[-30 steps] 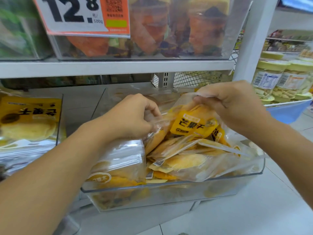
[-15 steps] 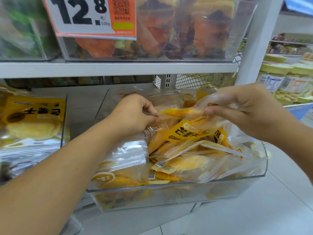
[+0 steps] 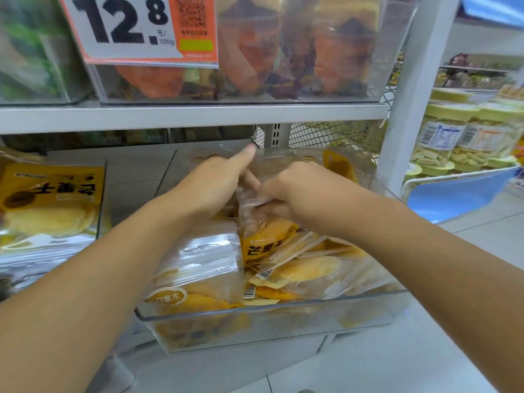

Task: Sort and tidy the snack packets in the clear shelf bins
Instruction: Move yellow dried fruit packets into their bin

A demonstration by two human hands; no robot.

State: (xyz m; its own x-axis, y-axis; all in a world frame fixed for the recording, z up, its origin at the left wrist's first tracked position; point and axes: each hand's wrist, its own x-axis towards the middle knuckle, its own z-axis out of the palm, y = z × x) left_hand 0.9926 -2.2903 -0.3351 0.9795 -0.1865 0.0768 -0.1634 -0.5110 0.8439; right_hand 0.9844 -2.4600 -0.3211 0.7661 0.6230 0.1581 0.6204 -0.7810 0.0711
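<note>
Mid-sort: both hands, left hand (image 3: pixel 211 185) and right hand (image 3: pixel 300 191), pinch one mango packet (image 3: pixel 262 236) over the clear bin (image 3: pixel 272 313); packets right of it probably still jumbled.

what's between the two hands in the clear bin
In the head view, a crinkled clear snack packet with yellow dried mango fills the gap between left hand and right hand; both grip it.

Retail shop, snack aisle: white metal shelving (image 3: pixel 198 116) carries clear bins (image 3: pixel 269 310) of packeted dried fruit; price tag (image 3: pixel 124 26) reads 12.8 per 500g.
</note>
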